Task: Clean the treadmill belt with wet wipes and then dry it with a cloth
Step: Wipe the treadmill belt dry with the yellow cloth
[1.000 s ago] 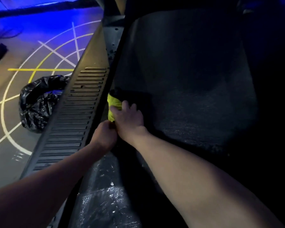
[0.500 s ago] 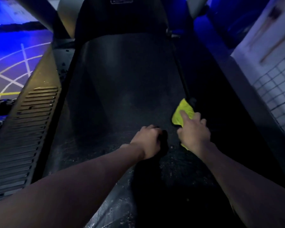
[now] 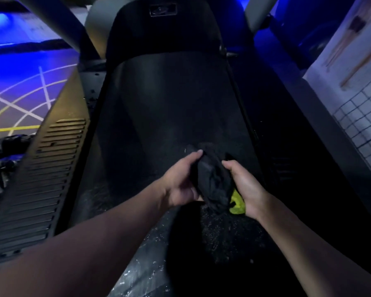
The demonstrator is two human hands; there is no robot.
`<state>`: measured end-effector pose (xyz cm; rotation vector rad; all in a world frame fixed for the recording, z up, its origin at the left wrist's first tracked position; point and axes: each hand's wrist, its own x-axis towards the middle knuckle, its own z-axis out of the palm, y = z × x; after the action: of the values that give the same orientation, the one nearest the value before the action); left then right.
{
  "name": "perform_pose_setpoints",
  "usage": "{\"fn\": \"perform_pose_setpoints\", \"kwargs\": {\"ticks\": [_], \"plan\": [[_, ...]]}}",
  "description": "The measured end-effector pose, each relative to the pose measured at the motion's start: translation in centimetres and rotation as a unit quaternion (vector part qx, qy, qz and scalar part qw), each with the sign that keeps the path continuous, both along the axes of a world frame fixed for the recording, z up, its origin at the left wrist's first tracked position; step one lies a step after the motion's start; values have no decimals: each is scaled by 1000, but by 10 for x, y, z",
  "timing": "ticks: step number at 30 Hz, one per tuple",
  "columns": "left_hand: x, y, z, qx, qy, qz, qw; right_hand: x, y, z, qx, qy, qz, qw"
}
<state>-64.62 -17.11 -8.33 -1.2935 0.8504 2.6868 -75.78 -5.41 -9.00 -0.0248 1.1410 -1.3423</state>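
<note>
- Both hands have come up off the treadmill belt (image 3: pixel 159 108). Half a second ago my right hand (image 3: pixel 245 189) pressed the yellow-green cloth (image 3: pixel 237 204) flat near the belt's right edge, with my left hand (image 3: pixel 179 183) knuckled down beside it.
- Now both hands grasp a bunched dark cloth (image 3: pixel 212 183) between them, fingers curled round it, held over the middle of the belt.
- The yellow-green cloth peeks out under my right palm. I cannot tell whether it is a separate piece or the other face of the dark one.
- The near stretch of belt glistens with droplets and the far stretch looks matte, so I judge the wet wiping largely done and the drying mostly still to do.
</note>
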Motion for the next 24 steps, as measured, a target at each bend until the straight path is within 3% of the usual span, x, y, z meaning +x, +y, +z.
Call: {"fn": "perform_pose_setpoints", "kwargs": {"ticks": [2, 7, 10, 12, 14, 17, 20, 22, 24], "plan": [[7, -2, -2, -11, -2, 33, 999, 2, -7, -3, 14, 89, 4, 996], [19, -15, -2, -165, -27, 114, 979, -1, -16, 6, -35, 158, 45, 986], [16, -21, 9, -231, -13, 129, 964, 1, -23, 14, -38, 229, 1, 973], [16, -27, 16, -262, 2, 144, 954, -1, -25, 25, -77, 203, -39, 975], [18, -31, 20, -257, 26, 161, 952, -4, -25, 33, -111, 113, -83, 984], [21, -34, 23, -225, 48, 180, 957, -11, -28, 26, -108, 76, -56, 990], [25, -33, 28, -230, 37, 118, 965, -6, -31, 16, -73, 170, 31, 982], [27, -33, 30, -246, 3, 82, 966, -4, -36, 16, -47, 270, 0, 962], [30, -40, 25, -278, -57, 114, 952, -14, -43, 15, -3, 380, -65, 923]]}}
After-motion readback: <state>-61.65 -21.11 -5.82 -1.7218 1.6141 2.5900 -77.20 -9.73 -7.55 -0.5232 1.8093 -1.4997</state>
